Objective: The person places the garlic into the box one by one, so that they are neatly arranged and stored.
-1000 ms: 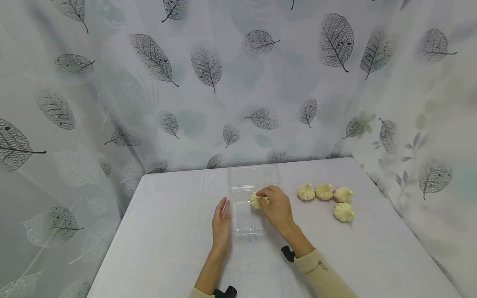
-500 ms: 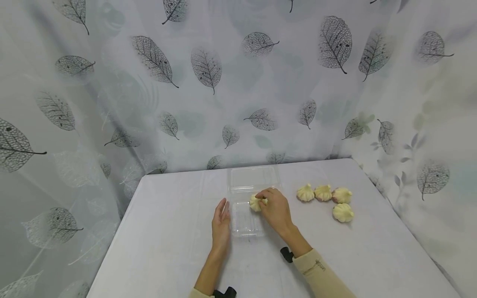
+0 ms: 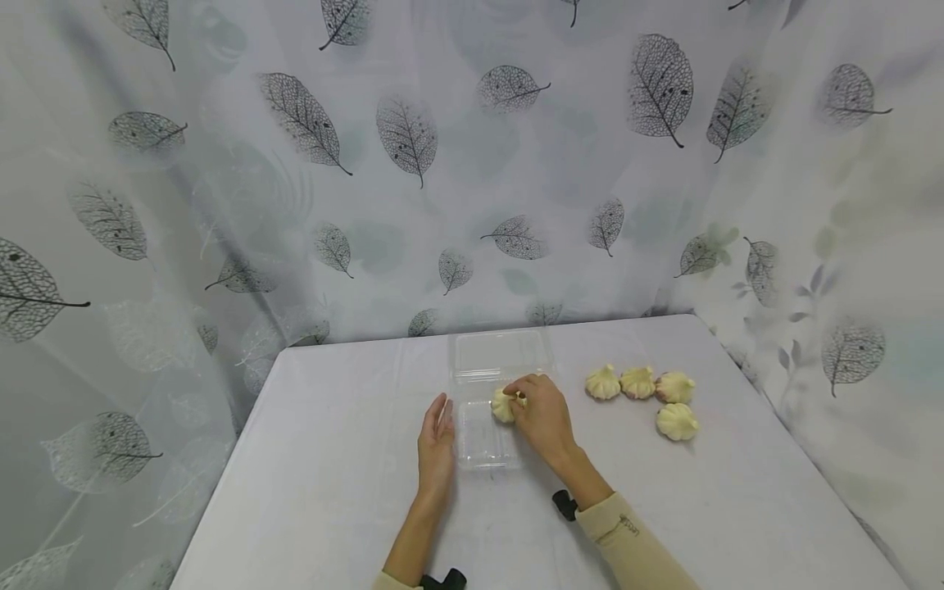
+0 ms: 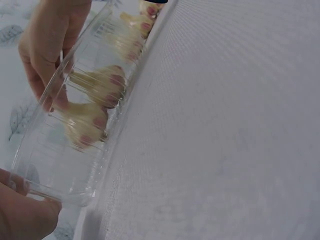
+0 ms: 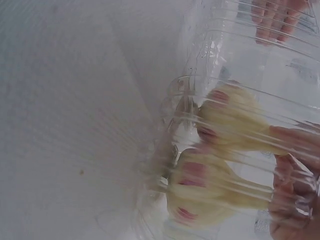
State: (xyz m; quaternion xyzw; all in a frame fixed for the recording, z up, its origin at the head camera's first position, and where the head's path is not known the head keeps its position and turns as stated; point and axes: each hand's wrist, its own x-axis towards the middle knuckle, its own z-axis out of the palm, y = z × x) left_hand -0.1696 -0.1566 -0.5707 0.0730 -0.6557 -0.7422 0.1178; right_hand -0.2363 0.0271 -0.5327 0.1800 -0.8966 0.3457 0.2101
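A clear plastic clamshell box (image 3: 483, 447) lies with its lid folded back on the white table. My right hand (image 3: 544, 416) reaches over the box's right side, thumb and fingertips pinching a pale yellow garlic bulb (image 3: 502, 406) by its neck. In the right wrist view, that garlic bulb (image 5: 232, 120) shows through the clear wall, beside a second garlic bulb (image 5: 200, 192) with pink patches. My left hand (image 3: 437, 447) stands at the box's left side, its fingers extended along the wall. From the left wrist, its thumb and a fingertip (image 4: 30, 207) appear right at the box's end.
Several more garlic bulbs lie to the right of the box: three in a row, including one garlic bulb (image 3: 603, 383), and another garlic bulb (image 3: 677, 422) in front. A leaf-printed curtain (image 3: 457, 164) hangs behind the table (image 3: 332, 492) and along its sides.
Both hands and the garlic bulb keep nearly the same place over the box. The whole head view has shifted slightly.
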